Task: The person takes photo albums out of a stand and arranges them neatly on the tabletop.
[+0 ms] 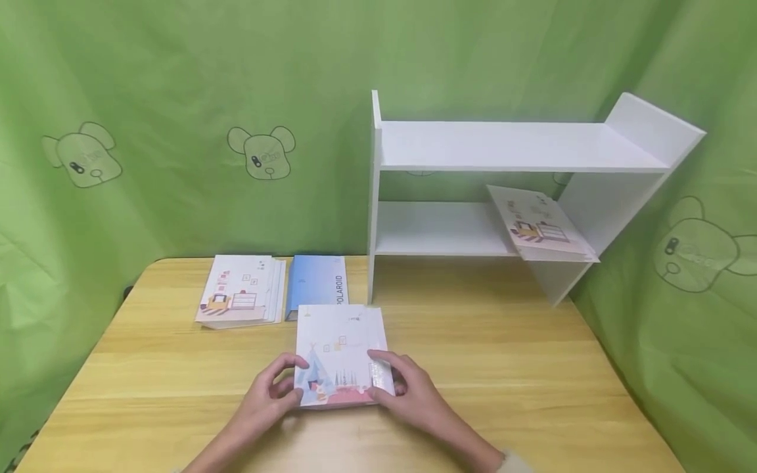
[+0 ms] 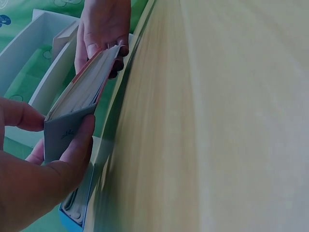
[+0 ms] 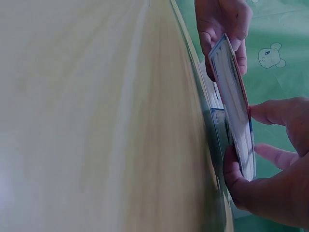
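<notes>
Both hands hold a photo album [image 1: 345,348] with a white cover showing a blue tent and a pink floor. My left hand [image 1: 269,393] grips its left edge, and in the left wrist view the thumb and fingers pinch the spine [image 2: 65,133]. At the right edge, my right hand [image 1: 414,391] grips it with thumb and fingers. Page edges [image 3: 229,92] show between the covers in the right wrist view. Just behind lies a blue album [image 1: 316,282] marked POLAROID, partly covered by the held one. Left of it, several white albums [image 1: 239,289] are stacked.
A white two-tier shelf [image 1: 520,146] stands at the back right of the wooden table [image 1: 503,394]. Another white album [image 1: 541,223] leans at its lower tier's right end, jutting past the front edge. A green curtain [image 1: 189,79] hangs behind.
</notes>
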The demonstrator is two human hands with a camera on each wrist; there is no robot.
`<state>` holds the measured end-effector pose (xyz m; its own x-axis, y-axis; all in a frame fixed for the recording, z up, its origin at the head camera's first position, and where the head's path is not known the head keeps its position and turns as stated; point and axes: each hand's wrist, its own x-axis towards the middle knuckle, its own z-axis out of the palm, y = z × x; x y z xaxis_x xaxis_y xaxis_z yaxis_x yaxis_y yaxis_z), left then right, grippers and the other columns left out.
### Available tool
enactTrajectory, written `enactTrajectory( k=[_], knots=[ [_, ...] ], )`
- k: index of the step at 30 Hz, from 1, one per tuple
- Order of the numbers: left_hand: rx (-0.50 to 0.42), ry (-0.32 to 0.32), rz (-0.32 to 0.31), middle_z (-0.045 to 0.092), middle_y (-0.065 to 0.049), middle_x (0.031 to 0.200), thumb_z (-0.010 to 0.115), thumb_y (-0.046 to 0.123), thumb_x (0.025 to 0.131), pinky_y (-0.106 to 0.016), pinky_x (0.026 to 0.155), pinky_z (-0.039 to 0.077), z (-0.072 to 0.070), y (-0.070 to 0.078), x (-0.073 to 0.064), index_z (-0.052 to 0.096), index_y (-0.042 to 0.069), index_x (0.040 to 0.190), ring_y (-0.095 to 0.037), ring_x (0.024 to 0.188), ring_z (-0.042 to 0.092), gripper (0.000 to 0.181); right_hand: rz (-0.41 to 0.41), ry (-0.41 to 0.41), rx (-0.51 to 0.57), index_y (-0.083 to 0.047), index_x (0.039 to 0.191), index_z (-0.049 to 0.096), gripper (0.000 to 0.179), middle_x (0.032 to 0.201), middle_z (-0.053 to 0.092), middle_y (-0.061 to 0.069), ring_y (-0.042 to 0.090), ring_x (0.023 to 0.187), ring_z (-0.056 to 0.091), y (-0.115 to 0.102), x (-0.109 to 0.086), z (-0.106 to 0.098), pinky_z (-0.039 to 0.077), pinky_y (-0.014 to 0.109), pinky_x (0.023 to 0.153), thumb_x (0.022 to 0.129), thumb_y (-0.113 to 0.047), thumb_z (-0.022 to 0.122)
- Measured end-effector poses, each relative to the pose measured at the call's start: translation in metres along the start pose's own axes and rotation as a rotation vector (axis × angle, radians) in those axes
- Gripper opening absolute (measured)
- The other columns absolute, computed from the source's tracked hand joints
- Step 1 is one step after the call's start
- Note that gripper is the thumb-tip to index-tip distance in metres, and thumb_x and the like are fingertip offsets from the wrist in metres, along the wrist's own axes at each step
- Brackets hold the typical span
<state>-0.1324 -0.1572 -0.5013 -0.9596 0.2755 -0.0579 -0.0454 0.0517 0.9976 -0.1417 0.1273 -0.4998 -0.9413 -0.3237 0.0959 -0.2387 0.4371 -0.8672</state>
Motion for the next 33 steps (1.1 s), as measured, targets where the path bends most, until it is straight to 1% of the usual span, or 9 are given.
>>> enactTrajectory(
  k=[5,10,13,18,24,29,33],
  knots=[
    [0.014,0.006,-0.023,0.036,-0.014,0.142,0.062,-0.007,0.078,-0.033,0.083,0.056,-0.004,0.001,-0.001,0.052,0.006,0.117,-0.035,0.112,0.056,0.042,-0.008,0.002,-0.056,-0.024,0.133,0.054,0.058,0.102,0.056,0.004,0.021,0.087,0.055,-0.002,0.003,0.002,0.055,0.026,0.07,0.079,-0.029,0.076],
    [0.034,0.009,-0.044,0.037,-0.016,0.141,0.062,-0.007,0.078,-0.032,0.079,0.057,-0.01,0.001,-0.003,0.052,0.005,0.117,-0.034,0.109,0.058,0.043,-0.013,-0.011,-0.108,-0.026,0.132,0.054,0.057,0.1,0.057,0.003,0.019,0.082,0.051,-0.005,0.005,0.004,0.05,0.026,0.066,0.08,-0.034,0.075],
    [0.035,0.011,-0.054,0.037,-0.018,0.14,0.062,-0.007,0.078,-0.032,0.079,0.057,-0.013,0.001,-0.004,0.052,0.005,0.117,-0.034,0.108,0.058,0.042,-0.009,-0.022,-0.117,-0.025,0.132,0.055,0.057,0.098,0.056,0.003,0.019,0.082,0.05,-0.007,0.006,0.006,0.049,0.025,0.066,0.08,-0.034,0.075],
    [0.034,0.031,-0.068,0.036,-0.017,0.142,0.063,-0.006,0.077,-0.031,0.081,0.056,-0.016,0.001,-0.005,0.053,0.006,0.116,-0.035,0.114,0.055,0.042,-0.006,-0.035,-0.122,-0.023,0.132,0.055,0.057,0.094,0.055,0.005,0.02,0.079,0.05,-0.012,0.009,0.008,0.047,0.023,0.063,0.08,-0.033,0.075],
    [0.04,0.031,-0.101,0.034,-0.017,0.143,0.063,-0.005,0.077,-0.031,0.082,0.055,-0.02,0.0,-0.007,0.052,0.006,0.117,-0.033,0.114,0.055,0.043,0.017,-0.055,-0.115,-0.024,0.132,0.055,0.057,0.093,0.054,0.005,0.02,0.077,0.049,-0.012,0.01,0.012,0.044,0.02,0.06,0.08,-0.036,0.075],
    [0.056,0.029,-0.106,0.035,-0.018,0.143,0.064,-0.005,0.077,-0.029,0.083,0.054,-0.024,-0.002,-0.007,0.052,0.006,0.117,-0.034,0.115,0.054,0.043,0.013,-0.062,-0.136,-0.022,0.132,0.055,0.058,0.089,0.053,0.004,0.02,0.075,0.049,-0.013,0.013,0.015,0.043,0.019,0.058,0.079,-0.036,0.075],
    [0.081,0.026,-0.101,0.037,-0.018,0.142,0.064,-0.004,0.077,-0.028,0.085,0.053,-0.025,-0.003,-0.006,0.052,0.006,0.117,-0.033,0.114,0.055,0.043,0.007,-0.066,-0.155,-0.021,0.132,0.055,0.058,0.091,0.054,0.004,0.019,0.076,0.05,-0.013,0.014,0.016,0.044,0.02,0.06,0.079,-0.035,0.075]
  ],
)
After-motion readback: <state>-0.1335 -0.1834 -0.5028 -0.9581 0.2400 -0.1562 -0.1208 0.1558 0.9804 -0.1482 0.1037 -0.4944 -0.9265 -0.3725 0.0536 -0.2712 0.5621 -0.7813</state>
